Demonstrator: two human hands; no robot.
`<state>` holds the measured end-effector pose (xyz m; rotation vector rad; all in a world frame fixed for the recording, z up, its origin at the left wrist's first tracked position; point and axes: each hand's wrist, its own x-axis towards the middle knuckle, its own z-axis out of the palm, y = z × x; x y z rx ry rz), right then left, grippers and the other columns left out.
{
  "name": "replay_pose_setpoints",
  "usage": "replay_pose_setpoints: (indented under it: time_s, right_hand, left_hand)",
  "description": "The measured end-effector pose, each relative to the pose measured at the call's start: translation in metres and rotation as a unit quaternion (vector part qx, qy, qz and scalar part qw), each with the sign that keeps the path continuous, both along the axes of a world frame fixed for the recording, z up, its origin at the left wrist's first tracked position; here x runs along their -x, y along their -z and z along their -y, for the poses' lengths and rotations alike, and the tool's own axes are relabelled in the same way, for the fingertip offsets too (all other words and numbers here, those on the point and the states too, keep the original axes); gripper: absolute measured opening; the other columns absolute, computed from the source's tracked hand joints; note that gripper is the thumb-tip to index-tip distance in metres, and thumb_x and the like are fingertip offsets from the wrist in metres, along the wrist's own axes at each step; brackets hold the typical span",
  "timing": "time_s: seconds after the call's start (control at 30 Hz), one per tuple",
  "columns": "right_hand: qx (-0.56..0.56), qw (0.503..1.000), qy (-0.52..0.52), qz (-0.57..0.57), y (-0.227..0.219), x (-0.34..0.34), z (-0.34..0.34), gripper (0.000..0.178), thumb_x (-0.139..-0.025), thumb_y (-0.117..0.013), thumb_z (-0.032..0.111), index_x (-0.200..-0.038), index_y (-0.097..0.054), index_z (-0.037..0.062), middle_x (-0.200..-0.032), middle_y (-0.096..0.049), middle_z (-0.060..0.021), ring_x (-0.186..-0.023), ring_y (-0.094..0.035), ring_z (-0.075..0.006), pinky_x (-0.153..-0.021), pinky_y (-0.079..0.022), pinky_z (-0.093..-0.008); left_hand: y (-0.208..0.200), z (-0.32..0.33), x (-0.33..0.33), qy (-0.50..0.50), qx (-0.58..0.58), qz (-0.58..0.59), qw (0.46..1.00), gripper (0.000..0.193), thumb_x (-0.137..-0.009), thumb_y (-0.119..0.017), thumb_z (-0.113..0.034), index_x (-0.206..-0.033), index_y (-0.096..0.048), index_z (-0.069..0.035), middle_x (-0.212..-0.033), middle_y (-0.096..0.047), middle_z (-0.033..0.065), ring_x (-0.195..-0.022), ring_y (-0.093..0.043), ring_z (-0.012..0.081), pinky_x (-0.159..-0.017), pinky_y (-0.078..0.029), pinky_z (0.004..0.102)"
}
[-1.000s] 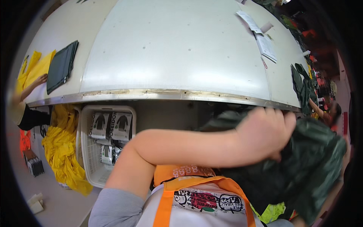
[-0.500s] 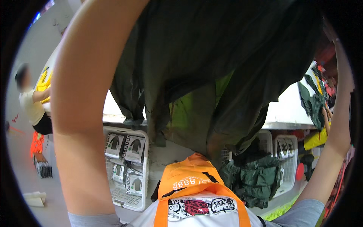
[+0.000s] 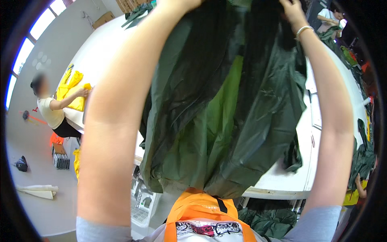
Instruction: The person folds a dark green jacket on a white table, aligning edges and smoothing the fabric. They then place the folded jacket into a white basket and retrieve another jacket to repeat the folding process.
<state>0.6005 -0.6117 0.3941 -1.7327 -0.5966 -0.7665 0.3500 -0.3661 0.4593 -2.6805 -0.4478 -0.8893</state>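
White counter (image 3: 105, 54) curves behind your work, with a co-worker (image 3: 56, 115) handling yellow garments (image 3: 76, 103) at its left. Your raised arms frame a dark green jacket (image 3: 262, 129), hanging in front of you, its lighter green inside showing. Your right hand (image 3: 293, 15) pinches its upper edge; your left hand (image 3: 183, 3) is cut off at the top, so you cannot tell its grip. Below sits a white basket (image 3: 141, 217).

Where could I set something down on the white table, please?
Bare white tabletop shows between the bright yellow fabric garments and the person's bare left forearm. The right edge is crowded with crumpled dark green garments; much of the middle is hidden behind the glossy dark green jacket.
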Motion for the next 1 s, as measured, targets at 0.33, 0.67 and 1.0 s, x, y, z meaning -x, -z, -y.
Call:
replay_pose_setpoints:
  time_s: [0.33, 0.67, 1.0]
  right_hand:
    - [0.402, 0.822, -0.269, -0.300, 0.279, 0.343, 0.034, 0.075, -0.084, -0.062, 0.021, -0.142, -0.022, -0.0057, -0.147, -0.010, -0.0333, -0.137, -0.012, -0.0480, -0.112, -0.018, -0.0488]
    - [0.551, 0.760, 0.008, -0.345, 0.381, 0.473, 0.081, 0.077, -0.083, -0.059, 0.037, -0.145, -0.025, 0.0055, -0.152, -0.011, -0.0230, -0.141, -0.010, -0.0393, -0.110, -0.006, -0.0583]
    - [0.499, 0.824, 0.087, -0.254, 0.371, 0.422, 0.081, 0.062, -0.086, -0.060, 0.022, -0.141, -0.034, 0.0084, -0.146, -0.030, -0.0189, -0.135, -0.027, -0.0364, -0.109, -0.020, -0.0515]
  left_hand:
    - [0.390, 0.011, 0.238, 0.087, 0.263, -0.241, 0.930, 0.080, -0.080, -0.065, -0.038, -0.142, -0.029, -0.001, -0.149, -0.025, 0.0191, -0.138, -0.022, 0.0373, -0.110, -0.014, 0.0541]
    - [0.462, -0.014, 0.329, 0.000, 0.279, -0.248, 0.928, 0.076, -0.082, -0.059, -0.042, -0.142, -0.030, -0.005, -0.150, -0.025, 0.0147, -0.138, -0.022, 0.0339, -0.108, -0.013, 0.0585]
    - [0.459, -0.128, 0.296, 0.088, 0.186, -0.083, 0.975, 0.052, -0.076, -0.070, -0.017, -0.124, -0.052, -0.008, -0.128, -0.049, 0.0099, -0.119, -0.044, 0.0317, -0.099, -0.032, 0.0449]
